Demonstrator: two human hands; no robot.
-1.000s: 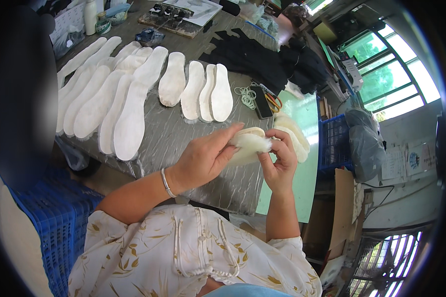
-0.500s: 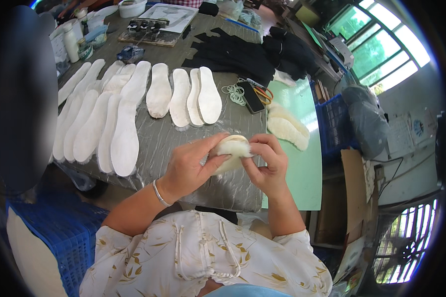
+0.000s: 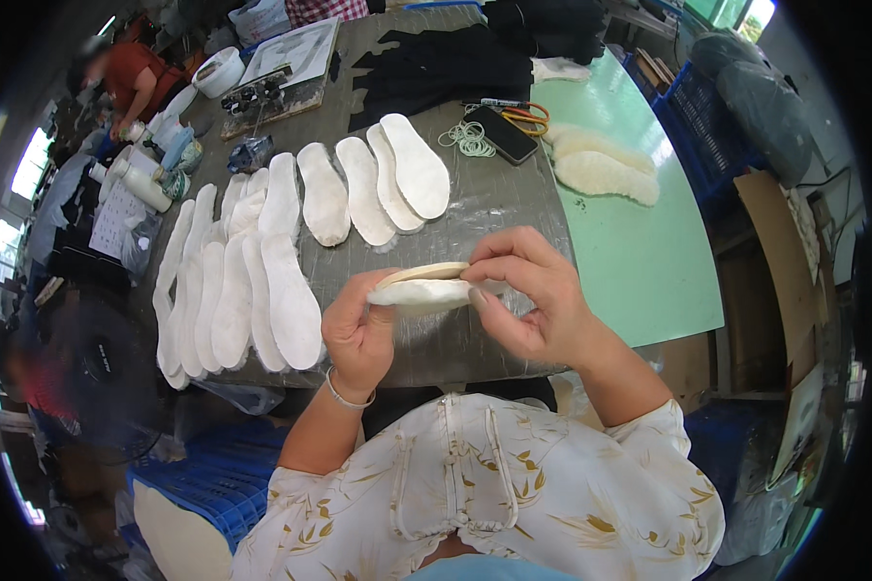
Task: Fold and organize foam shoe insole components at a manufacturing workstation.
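Observation:
Between my hands, above the table's near edge, is a pair of cream fleece insoles (image 3: pixel 424 293), one lying over the other and seen nearly end-on. My left hand (image 3: pixel 360 324) grips them at one side, thumb in front. With thumb and fingertips, my right hand (image 3: pixel 533 295) pinches the other side. Several white insoles (image 3: pixel 291 290) lie overlapping in a row to the left on the table. Beyond my hands lie a single insole (image 3: pixel 322 194) and a small overlapping group of insoles (image 3: pixel 412 165).
A phone (image 3: pixel 499 134), pale elastic bands (image 3: pixel 467 138) and orange-handled scissors (image 3: pixel 528 118) lie beyond my right hand. Fluffy insoles (image 3: pixel 606 174) rest on a green board (image 3: pixel 639 261). Black fabric (image 3: pixel 436 68) lies farther back. A co-worker (image 3: pixel 136 82) is at far left; a blue crate (image 3: pixel 208 479) stands near left.
The view has swung left, bringing the co-worker into sight. The insoles in my hands have turned from fleece bunched up to lying flat and nearly edge-on; both hands keep hold.

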